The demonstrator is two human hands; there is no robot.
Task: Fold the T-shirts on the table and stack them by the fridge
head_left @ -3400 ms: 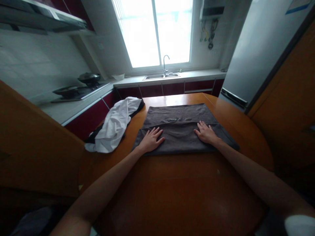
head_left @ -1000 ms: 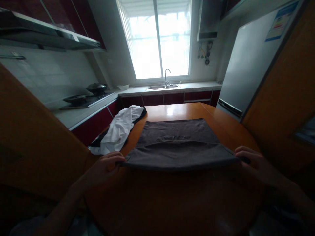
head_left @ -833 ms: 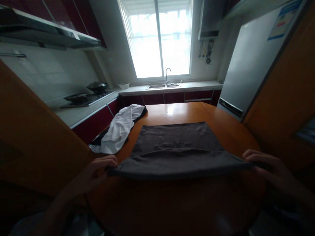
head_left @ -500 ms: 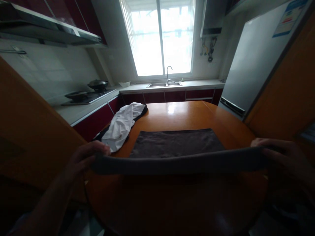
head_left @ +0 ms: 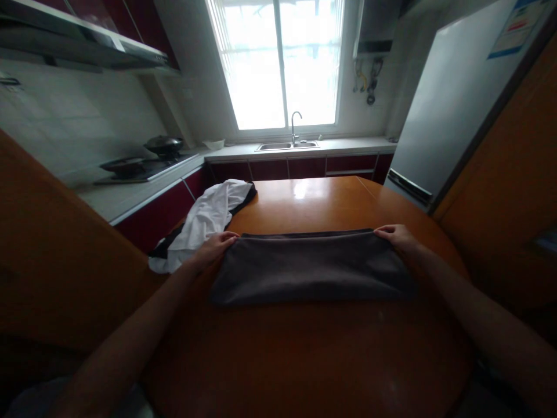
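A dark grey cloth [head_left: 311, 267] lies doubled over on the wooden table [head_left: 304, 354], its fold toward me. My left hand [head_left: 220, 241] pinches the upper layer's far left corner, and my right hand [head_left: 394, 233] pinches the far right one. The edge between them is stretched nearly straight, almost level with the far edge of the lower layer, a thin strip of which shows behind it. Whether the cloth is a towel or a garment I cannot tell. Close to my left hand is a heap of white and black clothing [head_left: 202, 217].
Beyond the table runs a counter with a sink [head_left: 287, 146] and a tap [head_left: 295, 125] under the window. A stove with a lidded pan [head_left: 163, 144] stands at the left. A fridge [head_left: 429, 110] is at the right, beside an orange-brown panel [head_left: 505, 174].
Both hands have moved forward and closer together, carrying the near edge of the cloth over to its far edge. The cloth now lies folded over. The view has shifted slightly.
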